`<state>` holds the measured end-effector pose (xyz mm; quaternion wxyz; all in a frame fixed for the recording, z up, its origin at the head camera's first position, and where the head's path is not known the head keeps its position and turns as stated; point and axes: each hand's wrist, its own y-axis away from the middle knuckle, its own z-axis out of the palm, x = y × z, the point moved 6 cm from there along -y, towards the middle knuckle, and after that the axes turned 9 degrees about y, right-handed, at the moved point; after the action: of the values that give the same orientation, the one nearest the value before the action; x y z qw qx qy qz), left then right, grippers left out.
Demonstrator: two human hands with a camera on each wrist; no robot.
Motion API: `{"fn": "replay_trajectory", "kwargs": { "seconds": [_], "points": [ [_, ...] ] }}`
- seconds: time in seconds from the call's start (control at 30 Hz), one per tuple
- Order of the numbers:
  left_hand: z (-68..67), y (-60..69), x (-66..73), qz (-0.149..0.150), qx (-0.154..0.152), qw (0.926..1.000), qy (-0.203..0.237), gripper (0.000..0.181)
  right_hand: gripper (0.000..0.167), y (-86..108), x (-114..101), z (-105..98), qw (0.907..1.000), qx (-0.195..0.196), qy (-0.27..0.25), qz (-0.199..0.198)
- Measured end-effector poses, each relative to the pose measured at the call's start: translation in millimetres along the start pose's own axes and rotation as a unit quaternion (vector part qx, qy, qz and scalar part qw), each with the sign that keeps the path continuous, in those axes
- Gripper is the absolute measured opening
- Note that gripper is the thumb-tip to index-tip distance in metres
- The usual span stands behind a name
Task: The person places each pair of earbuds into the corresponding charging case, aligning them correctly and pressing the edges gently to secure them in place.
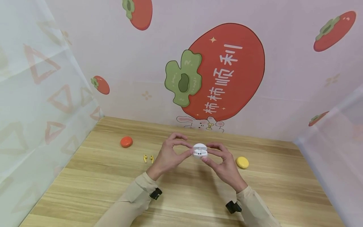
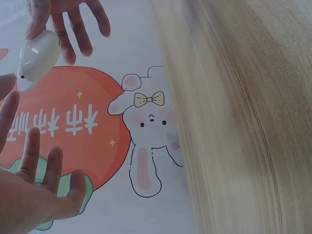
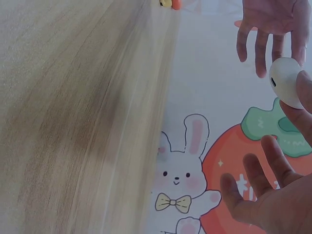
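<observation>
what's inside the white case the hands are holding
Under the raised lid of the white case, white shapes with two small dark spots show, probably earbuds. Whatever sits deeper is hidden by the case's front wall.

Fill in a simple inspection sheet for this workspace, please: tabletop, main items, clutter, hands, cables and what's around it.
Surface: wood-grain tabletop, lit evenly enough to show its grain.
Main items: small white case, lid raised, held up between both hands.
Clutter: red round case and two yellow earbuds at left; yellow round case at right.
Hands: left hand and right hand both pinch the white case.
Cables: nothing seen.
Surroundings: pale backdrop printed with red fruit and a rabbit.
</observation>
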<state>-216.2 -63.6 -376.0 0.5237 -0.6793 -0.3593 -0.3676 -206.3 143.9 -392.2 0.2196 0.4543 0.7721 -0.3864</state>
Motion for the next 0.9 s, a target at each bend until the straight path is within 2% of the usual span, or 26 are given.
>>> {"fn": "replay_trajectory", "kwargs": {
  "seconds": [0.4,0.7,0.9],
  "points": [
    [-5.3,-5.6,-4.5,-0.037,0.011,0.9992,0.009,0.014,0.027,-0.1,2.3,0.1,0.9998,-0.003,-0.012,0.018],
    [-5.3,-10.9,-8.8,-0.107,0.014,0.9938,0.028,0.021,0.026,-0.6,0.9,0.0,0.9996,-0.005,-0.019,0.019],
    [-4.2,-12.1,-15.2,-0.162,0.011,0.985,0.059,0.026,0.026,-1.2,0.3,0.1,0.9998,-0.002,-0.019,0.008]
  ]
}}
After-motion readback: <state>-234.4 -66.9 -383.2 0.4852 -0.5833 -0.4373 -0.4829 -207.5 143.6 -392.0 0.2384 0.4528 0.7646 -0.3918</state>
